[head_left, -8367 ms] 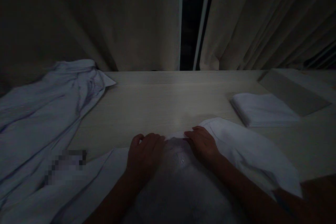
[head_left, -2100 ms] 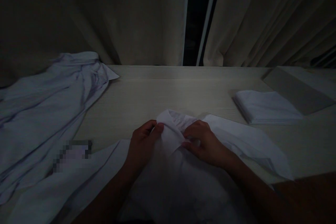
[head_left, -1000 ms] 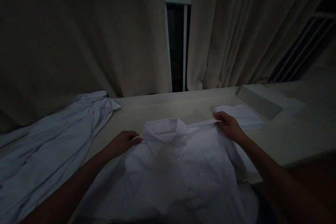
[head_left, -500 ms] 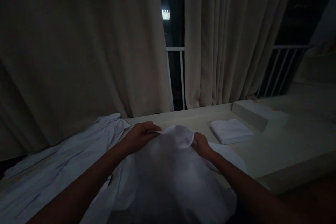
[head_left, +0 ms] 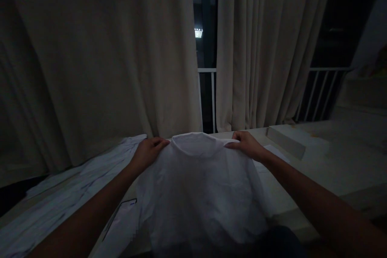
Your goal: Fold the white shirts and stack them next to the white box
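Observation:
A white collared shirt (head_left: 199, 193) hangs in front of me, raised above the pale wooden table (head_left: 320, 169), its back panel toward me and its collar on top. My left hand (head_left: 148, 153) grips the left shoulder seam beside the collar. My right hand (head_left: 246, 145) pinches the right shoulder seam. The shirt's lower part drops out of view at the bottom edge. It hides most of a folded white cloth (head_left: 276, 154) on the table behind my right hand.
A crumpled pale blue garment (head_left: 75, 185) is spread over the left of the table. A flat grey box (head_left: 287, 141) lies at the right rear. Beige curtains (head_left: 115, 56) hang behind, parted on a dark window with a white railing (head_left: 211, 88).
My hands have slid apart from the collar to the two shoulders and lifted the shirt off the table, so it now hangs spread between them. The view has tilted up slightly.

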{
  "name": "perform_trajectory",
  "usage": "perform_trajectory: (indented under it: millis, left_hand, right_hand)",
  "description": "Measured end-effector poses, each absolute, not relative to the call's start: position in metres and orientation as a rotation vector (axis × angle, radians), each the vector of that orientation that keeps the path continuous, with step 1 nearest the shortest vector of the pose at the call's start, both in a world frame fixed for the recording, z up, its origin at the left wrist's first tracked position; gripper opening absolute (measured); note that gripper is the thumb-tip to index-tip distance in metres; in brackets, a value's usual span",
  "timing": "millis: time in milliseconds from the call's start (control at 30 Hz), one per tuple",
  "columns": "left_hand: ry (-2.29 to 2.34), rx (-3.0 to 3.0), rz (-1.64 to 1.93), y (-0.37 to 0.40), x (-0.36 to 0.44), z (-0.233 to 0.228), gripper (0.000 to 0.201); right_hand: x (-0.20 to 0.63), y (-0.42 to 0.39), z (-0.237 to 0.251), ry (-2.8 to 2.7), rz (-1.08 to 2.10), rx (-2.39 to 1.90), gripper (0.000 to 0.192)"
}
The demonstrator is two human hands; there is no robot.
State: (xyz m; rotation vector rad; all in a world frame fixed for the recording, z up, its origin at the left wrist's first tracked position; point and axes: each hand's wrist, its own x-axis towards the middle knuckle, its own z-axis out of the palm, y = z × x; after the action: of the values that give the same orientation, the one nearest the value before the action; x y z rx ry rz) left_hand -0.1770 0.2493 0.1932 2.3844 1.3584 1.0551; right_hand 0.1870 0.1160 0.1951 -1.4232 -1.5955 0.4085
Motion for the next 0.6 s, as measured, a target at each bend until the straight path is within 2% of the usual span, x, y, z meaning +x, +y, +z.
perform_trajectory:
  millis: [133, 267, 367, 600]
  left_hand:
    - [1.19, 2.371, 1.072, 0.23, -0.178, 0.205, 0.04]
    - [1.072, 2.356, 0.836, 0.233, -0.183, 0.186, 0.037]
    - [1.063, 2.346, 0.711, 0.237, -0.187, 0.172, 0.036]
    - [1.076, 2.217, 0.91, 0.235, -0.194, 0.181, 0.032]
  right_hand:
    - [0.192, 0.094, 0.226, -1.595, 0.611, -1.371, 0.044]
    - [0.198, 0.094, 0.224, -1.556, 0.811, -1.452, 0.046]
    - [0.201, 0.099, 0.214, -1.58, 0.832, -1.465, 0.042]
    - [0.209, 0.104, 0.206, -1.753, 0.78, -1.462, 0.035]
